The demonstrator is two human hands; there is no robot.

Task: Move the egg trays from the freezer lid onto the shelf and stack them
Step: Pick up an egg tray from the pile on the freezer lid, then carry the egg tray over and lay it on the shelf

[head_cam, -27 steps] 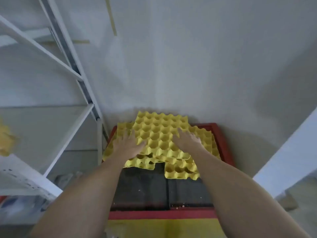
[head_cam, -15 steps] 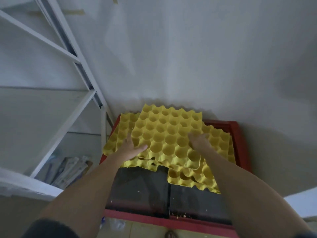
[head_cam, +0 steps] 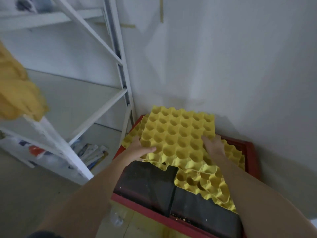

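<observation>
While the top egg tray [head_cam: 178,134] lay on other yellow trays [head_cam: 211,184] over the freezer lid [head_cam: 147,182], the left hand [head_cam: 139,150] clamped its near-left edge and the right hand [head_cam: 213,146] pressed its right side, its grip unclear. Pickup seemed under way; next, lifting it left onto the white shelf [head_cam: 72,100].

Yellow moulded egg trays [head_cam: 178,134] with rows of round cups lie overlapping and askew on the dark, red-framed freezer lid [head_cam: 147,184] by the wall, while another yellow stack [head_cam: 15,93] sits blurred on the white shelf [head_cam: 72,103].
</observation>
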